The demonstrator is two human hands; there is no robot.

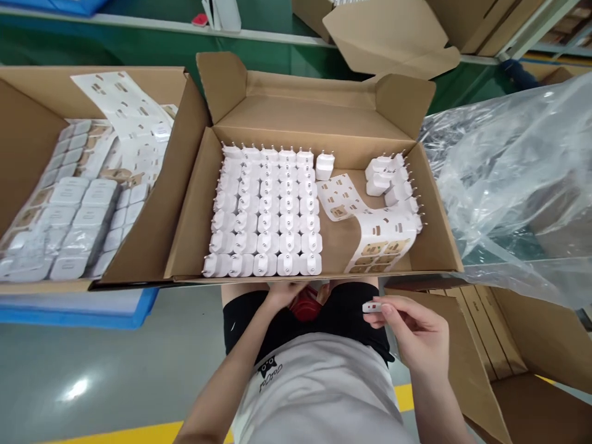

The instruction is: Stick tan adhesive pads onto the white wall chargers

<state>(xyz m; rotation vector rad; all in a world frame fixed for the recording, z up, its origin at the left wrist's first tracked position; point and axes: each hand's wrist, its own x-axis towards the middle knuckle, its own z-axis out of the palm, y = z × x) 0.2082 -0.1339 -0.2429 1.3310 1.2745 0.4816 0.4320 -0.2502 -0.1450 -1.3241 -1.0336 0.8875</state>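
My right hand [411, 324] is in front of the box, to the right of my lap. Its thumb and fingers pinch a small white charger [371, 306], whose visible face has two small slots. My left hand [283, 295] is low under the box's front edge, near a red object [305, 307] on the seat; its fingers are mostly hidden. Before me stands an open cardboard box [305, 114] with rows of white two-pin plug chargers [266, 213] packed upright on its left side. A single charger [324, 166] stands apart by the back wall.
More chargers [393, 179] line the box's right wall. A perforated label strip [379, 231] curls between the groups. The left carton [185, 123] holds white chargers and label sheets. Clear plastic [518, 166] lies to the right, above an open carton [536, 333].
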